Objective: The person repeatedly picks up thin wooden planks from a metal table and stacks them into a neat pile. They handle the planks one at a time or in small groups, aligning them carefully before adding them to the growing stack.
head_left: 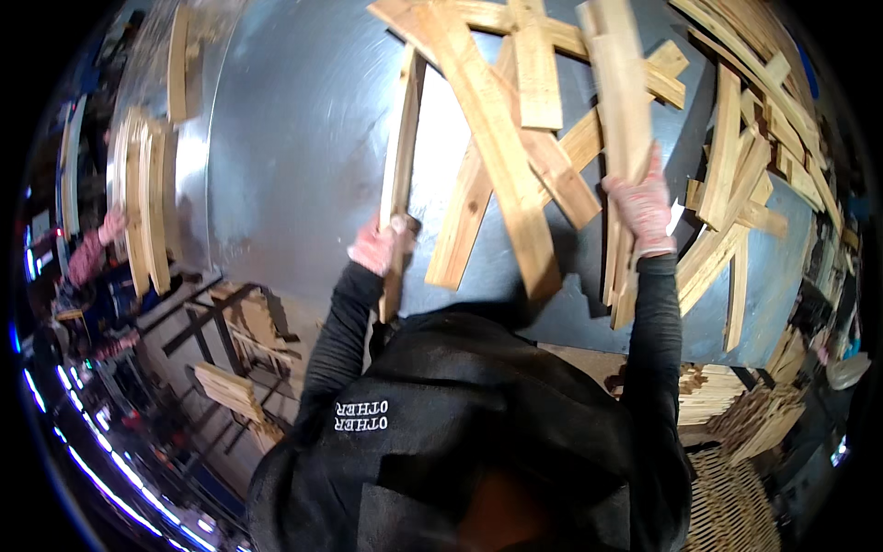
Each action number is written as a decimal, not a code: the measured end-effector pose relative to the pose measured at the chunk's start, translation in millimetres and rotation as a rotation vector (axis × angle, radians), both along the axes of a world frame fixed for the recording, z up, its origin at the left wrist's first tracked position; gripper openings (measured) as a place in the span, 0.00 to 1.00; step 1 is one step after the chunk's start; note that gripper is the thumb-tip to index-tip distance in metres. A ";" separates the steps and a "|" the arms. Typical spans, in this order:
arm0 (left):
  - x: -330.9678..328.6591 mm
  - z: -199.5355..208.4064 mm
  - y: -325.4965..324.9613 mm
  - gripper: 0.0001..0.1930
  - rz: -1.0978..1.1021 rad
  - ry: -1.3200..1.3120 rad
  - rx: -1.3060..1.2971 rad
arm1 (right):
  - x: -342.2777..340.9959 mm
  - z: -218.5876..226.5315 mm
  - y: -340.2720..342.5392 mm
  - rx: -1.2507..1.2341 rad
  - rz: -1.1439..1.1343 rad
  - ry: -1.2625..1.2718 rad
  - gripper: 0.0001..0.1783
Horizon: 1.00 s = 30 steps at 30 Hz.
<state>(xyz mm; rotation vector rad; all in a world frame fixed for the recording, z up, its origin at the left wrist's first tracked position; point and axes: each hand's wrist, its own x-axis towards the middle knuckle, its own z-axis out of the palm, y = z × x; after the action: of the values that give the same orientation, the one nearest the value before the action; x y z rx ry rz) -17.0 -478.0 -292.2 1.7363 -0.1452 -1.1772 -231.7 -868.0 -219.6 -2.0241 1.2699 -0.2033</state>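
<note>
My left hand [378, 245], in a pale reddish work glove, is closed around the near part of a narrow wooden board [401, 147] that stands on its edge on the metal table [285, 138]. On the right, my right hand [643, 204], gloved alike, grips the near end of a wooden plank [619, 92] that points away from me and is slightly blurred. Between my hands lies a loose, crossed pile of planks, with one long plank [492, 147] slanting over the top. Under my right hand another board [624, 290] reaches toward the table's near edge.
More planks [727, 156] lie heaped at the table's right side. Far left, another person's gloved hand [112, 224] touches a bundle of boards [145, 198]. Stacked wood [230, 391] sits on a frame below left, and stacked slats [713, 396] stand below right.
</note>
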 end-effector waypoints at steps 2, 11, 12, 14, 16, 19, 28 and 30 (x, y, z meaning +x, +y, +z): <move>21.1 32.1 8.8 0.19 0.093 0.104 -0.031 | 9.9 24.9 -6.1 0.355 0.075 -0.388 0.47; -3.7 1.1 -11.7 0.47 0.212 0.757 -0.832 | 172.4 29.5 123.7 0.870 0.162 -0.724 0.25; -6.0 18.3 -16.9 0.45 0.305 0.543 -0.689 | 185.1 4.9 145.1 0.625 0.292 -0.752 0.21; 7.8 16.3 -15.1 0.32 0.187 0.422 -0.488 | 195.0 -6.9 175.5 0.358 0.244 -0.400 0.18; 4.5 -28.2 8.6 0.27 0.174 0.204 -0.485 | 181.9 5.2 177.1 0.790 0.265 -0.596 0.20; 10.9 -32.8 19.3 0.25 0.160 0.335 -0.587 | 173.4 7.5 163.8 1.286 0.065 -0.654 0.27; 50.4 8.1 7.0 0.31 0.149 0.271 -0.654 | 203.3 -12.0 178.4 0.881 0.215 -0.660 0.14; 52.4 10.0 18.7 0.32 0.181 0.181 -0.576 | 211.4 11.6 180.5 0.840 0.214 -0.596 0.16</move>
<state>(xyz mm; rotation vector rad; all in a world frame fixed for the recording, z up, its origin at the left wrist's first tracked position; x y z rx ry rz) 35.4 -459.2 -282.2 1.1104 -0.1916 -1.0262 -20.3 -687.5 -208.0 -1.2163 0.5942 -0.1232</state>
